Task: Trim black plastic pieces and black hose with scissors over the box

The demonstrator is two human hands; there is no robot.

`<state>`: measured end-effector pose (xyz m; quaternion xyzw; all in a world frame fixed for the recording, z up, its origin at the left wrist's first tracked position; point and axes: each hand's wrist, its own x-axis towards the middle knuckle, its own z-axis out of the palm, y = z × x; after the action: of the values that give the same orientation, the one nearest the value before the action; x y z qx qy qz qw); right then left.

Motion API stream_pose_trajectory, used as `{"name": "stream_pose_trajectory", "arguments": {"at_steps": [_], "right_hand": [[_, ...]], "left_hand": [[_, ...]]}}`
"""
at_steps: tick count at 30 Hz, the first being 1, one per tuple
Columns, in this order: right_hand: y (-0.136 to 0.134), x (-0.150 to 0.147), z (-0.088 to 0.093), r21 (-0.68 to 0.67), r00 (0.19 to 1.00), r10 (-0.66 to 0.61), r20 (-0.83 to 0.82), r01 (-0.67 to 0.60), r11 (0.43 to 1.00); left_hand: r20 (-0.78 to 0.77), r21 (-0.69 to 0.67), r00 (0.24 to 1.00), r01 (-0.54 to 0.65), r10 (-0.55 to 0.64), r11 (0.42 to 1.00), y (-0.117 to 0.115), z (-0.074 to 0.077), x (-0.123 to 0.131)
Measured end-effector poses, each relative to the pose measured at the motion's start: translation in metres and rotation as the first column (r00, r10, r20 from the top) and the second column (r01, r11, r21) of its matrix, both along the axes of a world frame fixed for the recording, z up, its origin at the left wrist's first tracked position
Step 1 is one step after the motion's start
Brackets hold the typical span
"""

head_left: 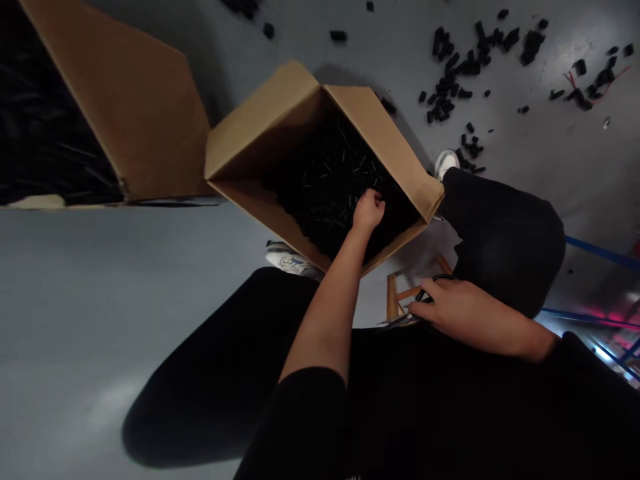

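My left hand (369, 211) reaches down into an open cardboard box (273, 123), its fingers curled together at the black pieces inside. Whatever those fingers hold, if anything, is too dark and small to make out. Many short, black, tube-like pieces (330, 180) fill the box. My right hand (453, 310) is closed around a pair of scissors (401, 320) near my lap, the dark handles at the fingers and the blades pointing left.
A second cardboard box (135, 100) of black pieces stands at the left. Loose black pieces (450, 83) lie scattered on the grey floor (75, 300). My legs straddle the nearer box, above a wooden stool (393, 297). Blue bars (600, 252) cross the right side.
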<state>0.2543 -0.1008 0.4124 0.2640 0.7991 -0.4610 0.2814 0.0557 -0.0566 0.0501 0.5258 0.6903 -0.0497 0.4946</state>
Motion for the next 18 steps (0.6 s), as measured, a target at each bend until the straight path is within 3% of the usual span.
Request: {"name": "stream_pose_trajectory", "arguments": {"at_steps": [3,6,8,10,12,14,16,18], "right_hand": [[0.004,-0.002,0.001,-0.021,0.997,0.068,0.018,-0.068,0.997],[0.004,-0.001,0.001,-0.008,0.997,0.074,0.006,-0.074,0.997],[0.002,-0.001,0.0,0.003,0.998,0.06,-0.001,-0.06,0.998],[0.001,-0.001,-0.001,0.013,0.999,0.027,-0.018,-0.027,1.0],[0.001,-0.001,-0.001,0.011,0.999,-0.016,-0.038,0.017,1.0],[0.0,-0.001,-0.001,0.014,0.996,-0.068,-0.065,0.069,0.998],[-0.002,-0.001,-0.001,0.026,0.981,-0.156,-0.113,0.16,0.987],[-0.004,0.0,-0.003,-0.001,0.931,-0.307,-0.195,0.313,0.95]], "left_hand": [[-0.044,0.082,0.988,-0.142,0.146,0.987,0.025,-0.019,0.016],[0.005,0.094,0.968,-0.252,0.252,0.963,0.04,-0.029,0.028],[0.047,0.097,0.953,-0.302,0.299,0.948,0.044,-0.027,0.03],[0.134,0.098,0.928,-0.363,0.349,0.927,0.048,-0.016,0.022],[0.289,0.073,0.848,-0.482,0.444,0.873,0.052,0.006,0.003],[0.458,0.014,0.715,-0.6,0.528,0.8,0.056,0.04,-0.023],[0.596,-0.038,0.587,-0.661,0.548,0.749,0.056,0.084,-0.053],[0.695,-0.012,0.524,-0.676,0.492,0.737,0.05,0.134,-0.079]]}}
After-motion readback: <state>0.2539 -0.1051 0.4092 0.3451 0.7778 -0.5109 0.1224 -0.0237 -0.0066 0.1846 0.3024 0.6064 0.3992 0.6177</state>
